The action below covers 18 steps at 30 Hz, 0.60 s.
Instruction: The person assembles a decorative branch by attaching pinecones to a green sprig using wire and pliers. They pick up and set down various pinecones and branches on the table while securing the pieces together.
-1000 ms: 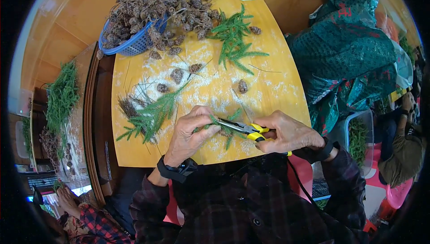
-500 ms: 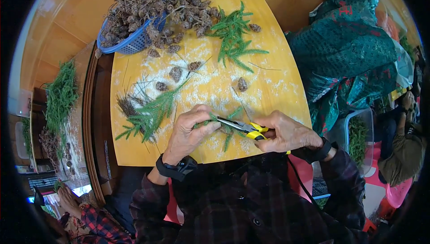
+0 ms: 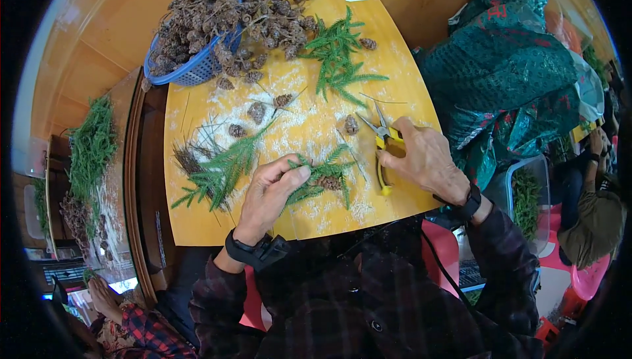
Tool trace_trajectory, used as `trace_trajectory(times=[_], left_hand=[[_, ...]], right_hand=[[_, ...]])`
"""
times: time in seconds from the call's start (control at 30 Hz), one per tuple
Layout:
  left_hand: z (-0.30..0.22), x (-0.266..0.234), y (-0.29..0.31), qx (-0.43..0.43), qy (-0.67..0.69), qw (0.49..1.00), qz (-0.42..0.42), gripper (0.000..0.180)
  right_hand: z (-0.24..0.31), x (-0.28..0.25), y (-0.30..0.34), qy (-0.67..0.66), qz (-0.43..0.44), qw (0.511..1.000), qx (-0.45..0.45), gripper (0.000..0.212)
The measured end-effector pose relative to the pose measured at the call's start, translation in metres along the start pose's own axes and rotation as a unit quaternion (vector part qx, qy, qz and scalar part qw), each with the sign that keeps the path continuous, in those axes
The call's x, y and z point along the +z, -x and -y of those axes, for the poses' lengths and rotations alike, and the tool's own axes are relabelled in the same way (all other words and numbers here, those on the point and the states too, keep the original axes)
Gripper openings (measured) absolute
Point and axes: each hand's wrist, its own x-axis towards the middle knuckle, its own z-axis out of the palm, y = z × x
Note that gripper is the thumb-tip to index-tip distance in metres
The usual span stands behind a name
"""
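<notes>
My left hand (image 3: pixel 270 194) pinches a green artificial pine sprig (image 3: pixel 337 157) between thumb and fingers, low over the near part of the table. A brown pine cone (image 3: pixel 329 182) sits among the sprig's needles, just right of my fingertips. To the right, my right hand (image 3: pixel 431 165) is around the long-nose pliers (image 3: pixel 381 134), whose yellow handles are spread and jaws parted, pointing away from me. Part of the handles is hidden under my fingers. Left of my left hand lie a larger green sprig (image 3: pixel 227 165) and a bundle of thin dark stems (image 3: pixel 187 159).
A blue basket (image 3: pixel 191 72) heaped with pine cones stands at the far left of the yellow table (image 3: pixel 415 92). More green sprigs (image 3: pixel 336 49) and loose cones (image 3: pixel 352 125) lie beyond my hands. Green bags (image 3: pixel 500 76) crowd the right side. Other people sit at both sides.
My right hand has carried the pliers away from the sprig, to the right and farther off, and their jaws have opened. My left hand still holds the sprig, with its cone now exposed.
</notes>
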Motion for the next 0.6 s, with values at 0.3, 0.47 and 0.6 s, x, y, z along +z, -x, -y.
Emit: trace_trajectory(times=[0.3, 0.47, 0.6], left_hand=[[-0.014, 0.011, -0.004, -0.003, -0.038, 0.999, 0.014, 0.015], [-0.02, 0.019, -0.005, 0.019, -0.092, 0.994, 0.058, 0.017], [-0.015, 0.025, -0.008, 0.026, 0.04, 0.998, 0.041, 0.015]], right_hand=[[0.02, -0.013, -0.001, -0.127, -0.119, 0.959, -0.223, 0.024], [0.048, -0.02, 0.008, -0.338, 0.111, 0.911, -0.209, 0.026], [0.042, -0.007, 0.01, -0.411, 0.094, 0.893, -0.159, 0.016]])
